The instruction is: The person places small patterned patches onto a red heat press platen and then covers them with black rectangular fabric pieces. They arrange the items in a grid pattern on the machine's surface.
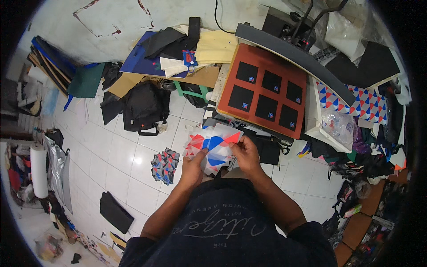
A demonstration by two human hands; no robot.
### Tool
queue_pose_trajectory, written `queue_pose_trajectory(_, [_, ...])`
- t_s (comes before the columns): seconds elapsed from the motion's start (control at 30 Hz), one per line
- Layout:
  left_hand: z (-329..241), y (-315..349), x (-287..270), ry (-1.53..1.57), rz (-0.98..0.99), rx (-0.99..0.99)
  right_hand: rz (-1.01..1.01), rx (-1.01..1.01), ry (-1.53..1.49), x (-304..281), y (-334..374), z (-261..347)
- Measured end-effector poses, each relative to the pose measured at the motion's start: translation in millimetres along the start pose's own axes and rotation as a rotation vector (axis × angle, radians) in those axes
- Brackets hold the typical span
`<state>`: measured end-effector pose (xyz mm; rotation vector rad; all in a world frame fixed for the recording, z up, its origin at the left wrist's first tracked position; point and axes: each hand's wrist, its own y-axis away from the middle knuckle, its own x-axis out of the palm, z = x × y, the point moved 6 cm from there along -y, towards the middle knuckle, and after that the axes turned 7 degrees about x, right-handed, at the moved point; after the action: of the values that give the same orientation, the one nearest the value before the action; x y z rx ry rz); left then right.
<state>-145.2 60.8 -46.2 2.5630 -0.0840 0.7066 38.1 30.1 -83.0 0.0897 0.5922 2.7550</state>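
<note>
Between my two hands, in front of my body, is a loose, fanned stack of translucent film pieces (215,149) printed with red and blue shapes. My left hand (193,169) grips the stack's left lower side, its thumb on top. With thumb and fingers, my right hand (246,155) pinches the right edge by a red-printed corner. The fingers beneath the film are hidden. Ahead and to the right, a heat press has a red-brown pad (252,105) carrying several black squares (254,99), each with a small blue-and-red print. Its grey upper plate (289,52) is swung aside.
A pile of grey, red and blue printed pieces (165,166) lies on the white tiled floor (111,165) to my left. A black backpack (144,107) stands farther off. Behind it, a low table holds yellow cloth (216,46). At right is a white box (327,129) beside heaped fabric.
</note>
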Motion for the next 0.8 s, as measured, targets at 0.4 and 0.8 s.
queue_pose_trajectory(0.4, [-19.0,-27.2,-1.5,-0.391,-0.077,-0.078,0.049,0.041,0.089,-20.0,-36.0,40.7])
queue_pose_trajectory(0.8, [-21.1,-52.5,-29.4,-0.201,-0.241,0.009,0.034,0.035,0.246,-41.8,-116.7,82.1])
